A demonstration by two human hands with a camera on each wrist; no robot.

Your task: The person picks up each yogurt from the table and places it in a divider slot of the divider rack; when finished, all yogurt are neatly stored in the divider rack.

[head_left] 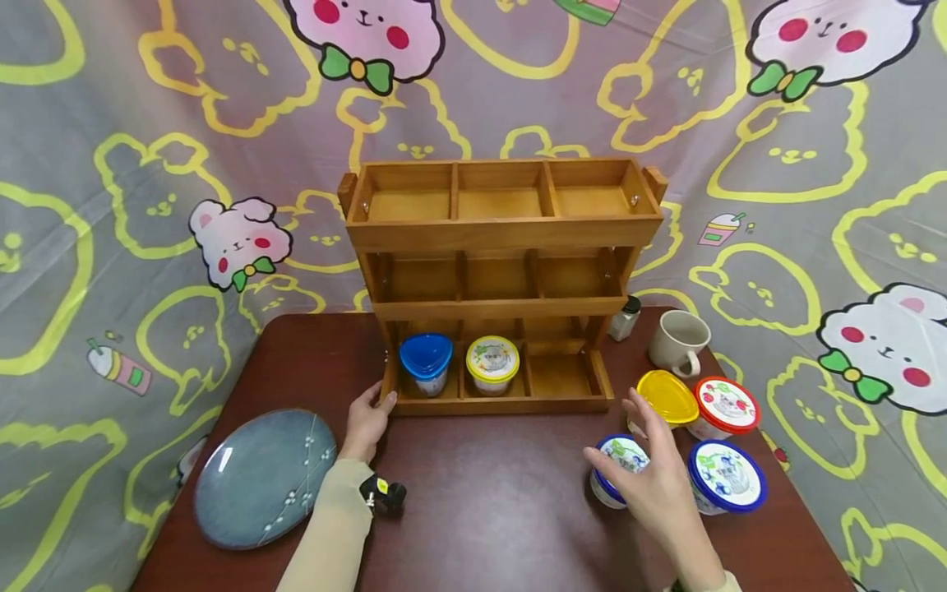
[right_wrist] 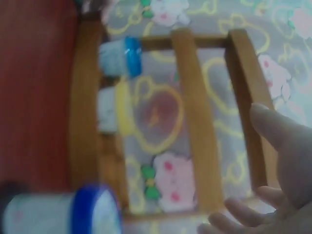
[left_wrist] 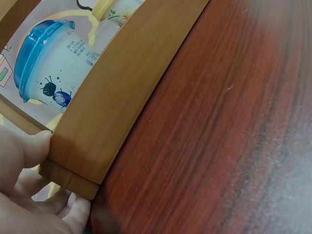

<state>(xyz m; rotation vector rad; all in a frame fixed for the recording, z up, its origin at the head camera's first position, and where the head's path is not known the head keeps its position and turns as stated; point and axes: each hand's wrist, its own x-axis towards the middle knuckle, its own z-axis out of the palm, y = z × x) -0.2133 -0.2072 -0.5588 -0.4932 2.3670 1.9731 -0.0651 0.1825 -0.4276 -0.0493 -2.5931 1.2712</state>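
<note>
A three-tier wooden rack (head_left: pixel 505 234) stands on the table. My left hand (head_left: pixel 367 423) grips its lower left corner, thumb and fingers on either side of the wood (left_wrist: pixel 73 175) in the left wrist view. In the bottom tier are a blue-lidded tub (head_left: pixel 427 362) at left and a yellow-lidded tub (head_left: pixel 492 364) in the middle. My right hand (head_left: pixel 658 481) hovers with fingers spread, partly covering a small blue-lidded tub (head_left: pixel 620 454). The right wrist view, blurred, shows that hand (right_wrist: pixel 287 165) apart from a blue-lidded tub (right_wrist: pixel 63 214), holding nothing.
Right of the rack are a yellow-lidded tub (head_left: pixel 668 398), a red-lidded tub (head_left: pixel 727 404), a larger blue-lidded tub (head_left: pixel 727 477), a beige mug (head_left: pixel 675 339) and a black-capped jar (head_left: pixel 625 319). A grey-blue plate (head_left: pixel 259 477) lies at left. Patterned cloth (head_left: pixel 251 123) hangs around the table.
</note>
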